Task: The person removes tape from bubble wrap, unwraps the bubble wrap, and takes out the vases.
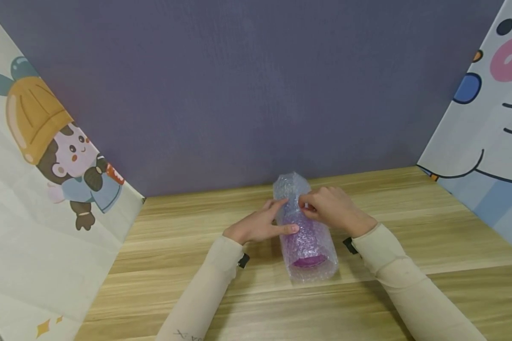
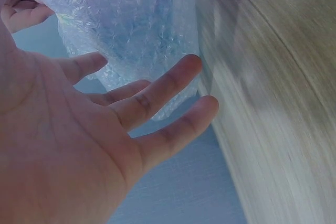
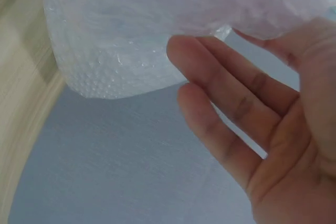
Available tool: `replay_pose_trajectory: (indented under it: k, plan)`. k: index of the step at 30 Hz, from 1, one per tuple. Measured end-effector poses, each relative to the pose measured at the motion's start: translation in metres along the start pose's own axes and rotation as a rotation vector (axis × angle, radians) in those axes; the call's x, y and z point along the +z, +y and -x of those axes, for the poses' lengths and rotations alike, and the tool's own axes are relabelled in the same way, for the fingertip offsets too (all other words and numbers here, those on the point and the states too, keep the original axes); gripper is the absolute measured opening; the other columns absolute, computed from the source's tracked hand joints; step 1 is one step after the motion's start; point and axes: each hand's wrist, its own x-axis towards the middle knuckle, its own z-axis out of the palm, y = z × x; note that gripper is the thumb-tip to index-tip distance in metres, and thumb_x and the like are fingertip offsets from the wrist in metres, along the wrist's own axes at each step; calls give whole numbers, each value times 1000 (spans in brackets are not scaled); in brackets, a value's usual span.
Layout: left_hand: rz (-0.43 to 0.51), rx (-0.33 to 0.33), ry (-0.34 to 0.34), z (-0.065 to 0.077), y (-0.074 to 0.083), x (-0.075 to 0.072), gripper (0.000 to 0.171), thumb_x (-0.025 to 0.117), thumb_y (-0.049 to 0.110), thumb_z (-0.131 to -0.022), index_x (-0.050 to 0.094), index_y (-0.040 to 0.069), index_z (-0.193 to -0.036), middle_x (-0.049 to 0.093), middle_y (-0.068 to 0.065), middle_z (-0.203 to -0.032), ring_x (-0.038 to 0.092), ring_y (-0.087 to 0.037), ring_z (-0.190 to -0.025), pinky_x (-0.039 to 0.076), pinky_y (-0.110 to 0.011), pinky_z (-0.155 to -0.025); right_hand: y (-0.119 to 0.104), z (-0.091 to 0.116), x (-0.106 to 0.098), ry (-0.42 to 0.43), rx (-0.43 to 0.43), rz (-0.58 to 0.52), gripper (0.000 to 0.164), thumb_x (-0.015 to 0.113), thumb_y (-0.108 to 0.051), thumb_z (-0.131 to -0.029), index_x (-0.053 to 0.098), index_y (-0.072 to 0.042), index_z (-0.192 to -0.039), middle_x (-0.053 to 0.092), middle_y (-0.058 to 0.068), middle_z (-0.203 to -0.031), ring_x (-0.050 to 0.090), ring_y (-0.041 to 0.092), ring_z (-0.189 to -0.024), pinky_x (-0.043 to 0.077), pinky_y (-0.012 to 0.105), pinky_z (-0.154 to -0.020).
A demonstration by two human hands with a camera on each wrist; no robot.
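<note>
A roll of bubble wrap (image 1: 296, 241) lies lengthwise on the wooden table. Inside it is a purple object with a round end (image 1: 309, 261); the wrap blurs its kind. My left hand (image 1: 264, 225) rests along the roll's left side, thumb and fingers spread and fairly straight. In the left wrist view, the fingers of the left hand (image 2: 157, 98) reach beside the wrap (image 2: 121, 19). With curled fingers, my right hand (image 1: 333, 208) pinches the wrap on top. The right wrist view shows the right hand (image 3: 252, 108) at the wrap's edge (image 3: 121, 66), its pinching fingertips partly hidden.
Behind the table (image 1: 179, 274) stands a dark grey-blue panel (image 1: 239, 94). Light sheets printed with cartoon figures flank it: a figure in an orange hat (image 1: 77, 147) on the left and a pink-snouted animal (image 1: 486, 137) on the right.
</note>
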Motion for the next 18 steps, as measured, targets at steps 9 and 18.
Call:
replay_pose_trajectory:
  k: [9,18]
  plan:
    - [3,-7,0,-3,0,3,106,50,86,-84,5,36,-165,4,-12,-174,58,-29,-133,49,-53,-110,1,1,1,22,-19,27,6,82,-16,-85,77,-19,-87,64,-4,-80,51,5,-60,48,24,-53]
    - [20,-10,2,-8,2,6,106,51,86,-83,5,37,-165,3,-10,-174,58,-29,-133,49,-52,-110,5,3,4,47,-43,42,1,77,-13,-87,77,-13,-86,61,-3,-77,47,6,-59,45,24,-52]
